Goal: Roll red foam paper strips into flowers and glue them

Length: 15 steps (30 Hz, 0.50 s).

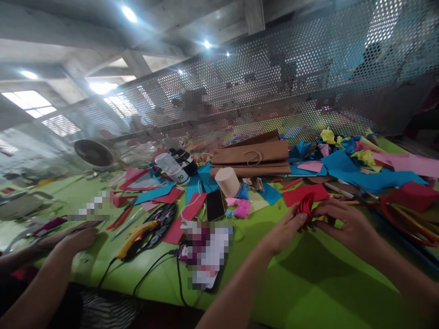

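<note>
My left hand (287, 228) pinches a small red paper piece (305, 204) with several curled layers, the thumb across its front. On the right side of the piece, my right hand (348, 223) has its fingers bent in at the paper's edge; the exact fingertip contact is partly hidden. Both hands are above the green tabletop (308, 288). Just behind them lies a flat red sheet (318, 192), with blue paper (370, 173) farther to the right.
A glue gun (140, 237) with a black cord, a phone (215, 205), a paper roll (227, 182) and a white bottle (171, 168) stand or lie left of my hands. Orange-handled scissors (120, 217) are farther left, near another person's hands (78, 235). Brown paper (254, 157) lies behind.
</note>
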Each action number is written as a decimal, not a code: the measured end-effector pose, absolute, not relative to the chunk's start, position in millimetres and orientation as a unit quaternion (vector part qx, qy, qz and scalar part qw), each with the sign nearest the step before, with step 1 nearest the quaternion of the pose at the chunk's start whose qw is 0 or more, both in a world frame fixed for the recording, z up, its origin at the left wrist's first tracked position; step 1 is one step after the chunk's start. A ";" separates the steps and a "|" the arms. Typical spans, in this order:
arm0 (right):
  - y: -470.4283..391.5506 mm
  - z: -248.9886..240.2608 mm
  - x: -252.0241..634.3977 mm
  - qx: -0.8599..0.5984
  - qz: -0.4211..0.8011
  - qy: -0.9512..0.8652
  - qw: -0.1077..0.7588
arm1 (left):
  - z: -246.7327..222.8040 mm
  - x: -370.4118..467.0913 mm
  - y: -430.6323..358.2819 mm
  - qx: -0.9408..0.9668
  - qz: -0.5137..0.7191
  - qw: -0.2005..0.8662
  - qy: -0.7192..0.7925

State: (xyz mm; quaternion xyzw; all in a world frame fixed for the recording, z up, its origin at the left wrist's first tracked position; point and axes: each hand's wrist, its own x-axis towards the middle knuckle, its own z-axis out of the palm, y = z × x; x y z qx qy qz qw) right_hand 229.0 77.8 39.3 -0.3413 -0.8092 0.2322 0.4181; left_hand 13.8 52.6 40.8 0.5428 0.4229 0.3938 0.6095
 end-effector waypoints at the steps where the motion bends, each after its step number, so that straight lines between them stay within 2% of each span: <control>1: 78.0 38.8 229.0 -0.343 0.229 -0.811 0.415 | 40.0 13.4 52.6 0.539 0.394 0.611 0.426; 15: 80.5 34.9 229.7 -0.319 0.199 -0.816 0.439 | 31.5 11.4 54.4 0.512 0.405 0.628 0.425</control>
